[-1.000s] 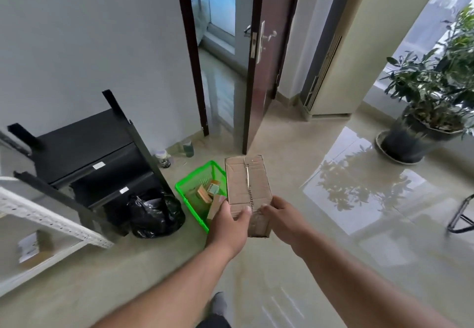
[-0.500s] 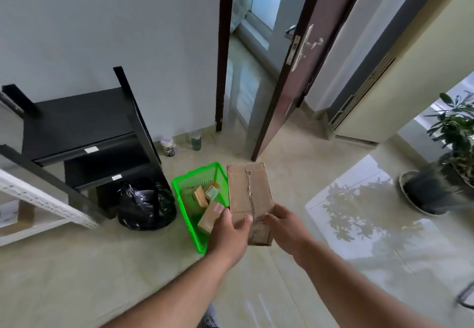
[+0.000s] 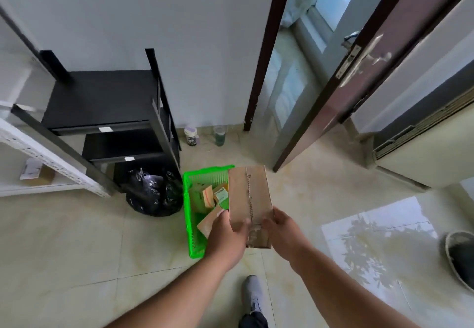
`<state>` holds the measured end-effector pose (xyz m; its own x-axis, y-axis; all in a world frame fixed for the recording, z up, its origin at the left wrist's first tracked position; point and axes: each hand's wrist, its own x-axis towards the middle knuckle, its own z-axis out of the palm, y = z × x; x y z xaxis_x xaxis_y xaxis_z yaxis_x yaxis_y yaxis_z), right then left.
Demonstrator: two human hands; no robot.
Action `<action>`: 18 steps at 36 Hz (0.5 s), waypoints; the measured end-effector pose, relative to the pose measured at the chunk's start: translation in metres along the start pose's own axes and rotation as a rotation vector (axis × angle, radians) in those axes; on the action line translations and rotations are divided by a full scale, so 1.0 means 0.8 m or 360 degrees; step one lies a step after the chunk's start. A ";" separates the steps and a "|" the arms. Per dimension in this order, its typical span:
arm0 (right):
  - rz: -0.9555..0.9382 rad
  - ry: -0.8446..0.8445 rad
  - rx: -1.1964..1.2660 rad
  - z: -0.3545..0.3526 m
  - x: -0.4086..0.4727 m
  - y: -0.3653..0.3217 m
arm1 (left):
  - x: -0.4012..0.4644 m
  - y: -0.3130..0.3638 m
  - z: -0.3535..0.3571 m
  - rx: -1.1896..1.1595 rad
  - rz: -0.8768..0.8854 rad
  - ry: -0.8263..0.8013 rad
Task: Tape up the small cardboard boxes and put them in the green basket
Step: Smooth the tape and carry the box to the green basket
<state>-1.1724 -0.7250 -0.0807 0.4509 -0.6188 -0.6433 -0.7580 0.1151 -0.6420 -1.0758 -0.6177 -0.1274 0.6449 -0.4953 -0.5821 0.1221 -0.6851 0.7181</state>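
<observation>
Head view: both hands (image 3: 227,238) grip cardboard box (image 3: 250,199); no legible writing.

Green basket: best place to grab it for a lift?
Probably the long rims of the green basket, one hand each side, from above. Its near-left rim is bare; the cardboard box held by the left hand and right hand covers the right side.

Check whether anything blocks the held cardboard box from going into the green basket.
Nothing visible does. Both the left hand and right hand hold the cardboard box above the green basket, whose open top already holds a few small boxes with room left.
</observation>
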 end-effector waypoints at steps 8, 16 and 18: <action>-0.0052 -0.0115 -0.0222 -0.027 0.098 -0.014 | 0.068 0.024 0.037 -0.0156 -0.0102 0.0206; -0.0093 -0.0234 -0.0426 -0.014 0.186 -0.049 | 0.144 0.026 0.023 -0.0167 -0.0276 0.0435; -0.0128 -0.0209 -0.0521 -0.012 0.195 -0.051 | 0.143 0.012 0.016 -0.0159 -0.0358 0.0464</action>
<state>-1.0758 -0.8335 -0.1505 0.5557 -0.5079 -0.6582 -0.8189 -0.1979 -0.5387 -1.0103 -0.6878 -0.1918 0.7794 -0.1555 -0.6069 0.3490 -0.6968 0.6267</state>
